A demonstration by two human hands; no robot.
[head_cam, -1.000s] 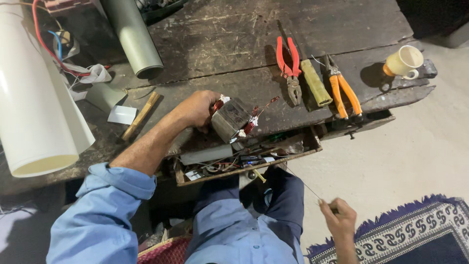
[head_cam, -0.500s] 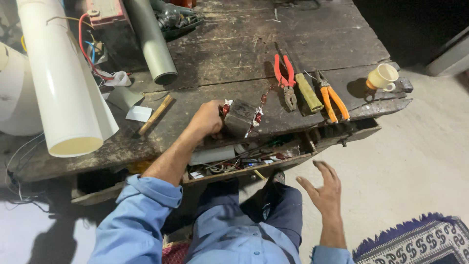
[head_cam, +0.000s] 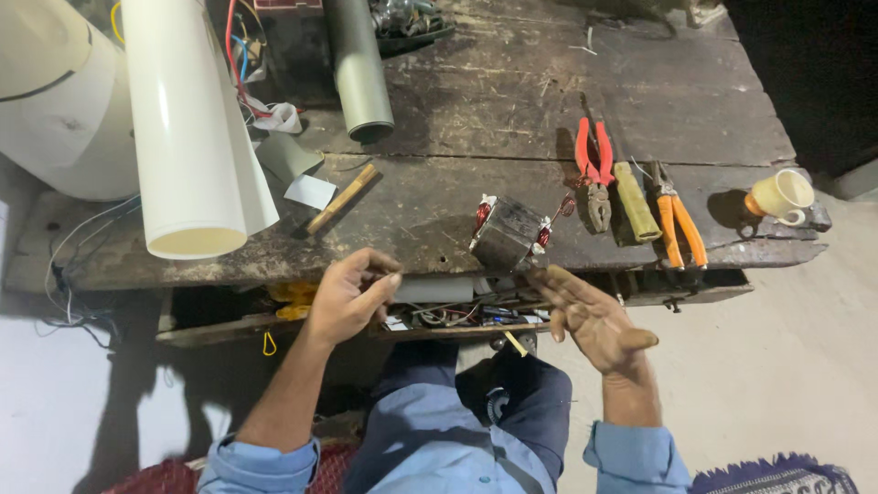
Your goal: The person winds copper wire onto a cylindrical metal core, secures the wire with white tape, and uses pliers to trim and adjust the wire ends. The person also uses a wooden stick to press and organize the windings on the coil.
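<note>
Nearest the viewer, the left hand point(head_cam: 347, 297) is being held loosely curled with nothing in it, and the right hand point(head_cam: 594, 320) is being held wide, palm up and empty, just below the front edge of the dark, worn wooden surface point(head_cam: 439, 197). At twelve o'clock from the right hand, near it but apart, a small grey block-shaped transformer with red copper windings point(head_cam: 508, 234) is standing by that edge. It is judged heavy for its bulk, rigid and not slippery; it is best taken by the flat grey core sides, since the thin winding wires are looking fragile. Farther off, at two o'clock, red-handled pliers point(head_cam: 593, 169) and orange-handled pliers point(head_cam: 675, 212) are lying side by side.
</note>
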